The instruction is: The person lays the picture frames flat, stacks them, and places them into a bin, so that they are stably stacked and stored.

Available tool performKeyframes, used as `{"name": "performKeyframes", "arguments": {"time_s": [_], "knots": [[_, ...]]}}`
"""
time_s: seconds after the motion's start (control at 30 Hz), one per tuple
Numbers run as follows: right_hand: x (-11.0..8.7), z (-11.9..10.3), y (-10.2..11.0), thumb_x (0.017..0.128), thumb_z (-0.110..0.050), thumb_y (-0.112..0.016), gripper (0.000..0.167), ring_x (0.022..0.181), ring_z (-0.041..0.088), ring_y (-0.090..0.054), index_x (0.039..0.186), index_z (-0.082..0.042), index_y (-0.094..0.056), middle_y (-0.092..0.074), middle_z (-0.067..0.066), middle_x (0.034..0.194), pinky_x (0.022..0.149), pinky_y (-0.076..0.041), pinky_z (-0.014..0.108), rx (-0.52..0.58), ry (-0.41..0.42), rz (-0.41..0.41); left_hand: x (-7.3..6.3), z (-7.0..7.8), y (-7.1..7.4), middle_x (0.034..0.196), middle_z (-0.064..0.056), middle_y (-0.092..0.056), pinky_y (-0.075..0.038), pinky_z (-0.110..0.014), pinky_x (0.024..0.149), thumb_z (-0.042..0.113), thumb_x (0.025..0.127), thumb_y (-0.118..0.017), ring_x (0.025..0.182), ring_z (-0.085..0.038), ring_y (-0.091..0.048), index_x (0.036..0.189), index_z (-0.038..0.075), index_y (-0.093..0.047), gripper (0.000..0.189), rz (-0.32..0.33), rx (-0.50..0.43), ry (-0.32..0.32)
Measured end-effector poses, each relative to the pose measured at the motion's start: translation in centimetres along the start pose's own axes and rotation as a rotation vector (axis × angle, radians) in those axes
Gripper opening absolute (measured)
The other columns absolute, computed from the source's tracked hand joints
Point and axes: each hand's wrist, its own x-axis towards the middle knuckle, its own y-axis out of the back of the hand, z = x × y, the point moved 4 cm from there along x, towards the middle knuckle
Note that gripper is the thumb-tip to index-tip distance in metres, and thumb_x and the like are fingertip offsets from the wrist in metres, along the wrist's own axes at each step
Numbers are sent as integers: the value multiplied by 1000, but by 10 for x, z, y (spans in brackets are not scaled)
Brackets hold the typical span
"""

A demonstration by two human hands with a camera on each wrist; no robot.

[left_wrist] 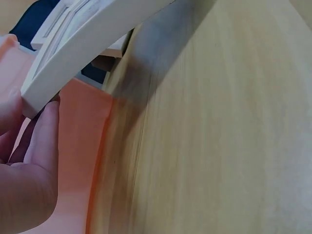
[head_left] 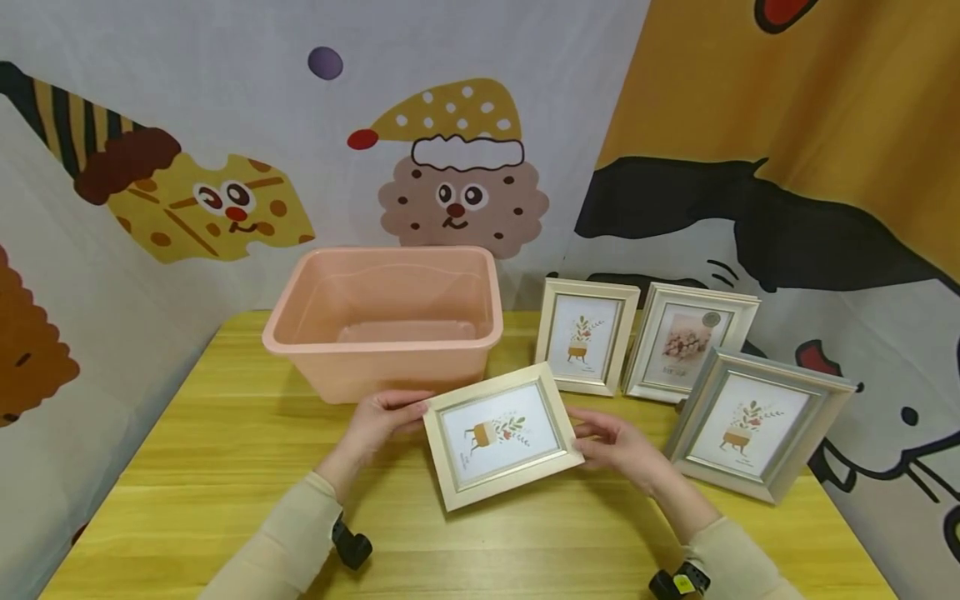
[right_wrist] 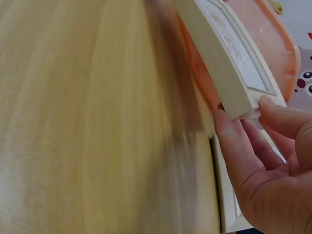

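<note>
A cream picture frame (head_left: pixel 502 435) with a printed plant-pot picture is held up sideways, above the table in front of the pink tub. My left hand (head_left: pixel 384 425) pinches its left corner, thumb on the front and fingers behind, as the left wrist view shows. At the opposite corner my right hand (head_left: pixel 611 446) pinches it the same way; in the right wrist view the thumb (right_wrist: pixel 280 114) lies on the front face. The pink plastic tub (head_left: pixel 390 367) stands right behind the left hand, with no objects showing inside it.
Behind the right hand stand a cream frame (head_left: pixel 587 336) and a white frame (head_left: pixel 690 342) with a flower picture. A silver-grey frame (head_left: pixel 759 423) leans at the right. The wooden table (head_left: pixel 195 492) meets a cartoon-printed cloth (head_left: pixel 247 75) at the back.
</note>
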Motion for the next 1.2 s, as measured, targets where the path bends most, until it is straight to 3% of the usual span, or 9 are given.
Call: {"name": "performKeyframes", "arguments": {"time_s": [0.13, 0.3, 0.5, 0.77, 1.0, 1.2], "knots": [[-1, 1, -6, 93, 2, -64, 64, 95, 30, -68, 148, 10, -32, -56, 34, 122, 80, -58, 49, 7, 33, -57, 2, -4, 2, 104, -14, -72, -59, -32, 80, -10, 90, -64, 85, -16, -72, 121, -20, -57, 33, 34, 10, 4], [-1, 2, -11, 93, 5, -63, 68, 93, 30, -68, 150, 9, -26, -55, 33, 121, 78, -59, 48, 21, 37, -99, 5, -8, 4, 102, -13, -73, -59, -32, 79, -12, 90, -63, 84, -16, -72, 120, -21, -57, 32, 50, 22, 3], [-1, 6, -16, 94, 6, -62, 68, 95, 33, -67, 152, 7, -26, -48, 35, 126, 78, -59, 47, 16, 14, -78, 6, -9, 4, 94, -9, -74, -60, -32, 75, -12, 89, -65, 80, -14, -71, 116, -19, -62, 29, 131, 9, 2], [1, 12, -22, 93, 7, -63, 68, 93, 28, -67, 151, 5, -28, -49, 29, 123, 76, -60, 46, 32, -32, -48, 7, -16, 5, 90, -9, -73, -60, -30, 72, -11, 87, -68, 74, -13, -70, 112, -19, -64, 27, 221, 8, -1], [1, 15, -24, 91, 8, -64, 67, 97, 28, -64, 149, 8, -29, -53, 29, 120, 78, -60, 43, -9, -26, -47, 9, -23, 7, 95, -14, -73, -60, -30, 74, -12, 87, -67, 77, -13, -70, 116, -20, -61, 31, 220, 7, 14], [1, 14, -26, 91, 8, -64, 68, 99, 31, -63, 150, 6, -30, -54, 31, 121, 77, -60, 42, -53, -20, -25, 9, -25, 6, 114, -24, -68, -59, -26, 76, -13, 85, -69, 85, -16, -70, 121, -13, -63, 37, 184, 77, -15]]}}
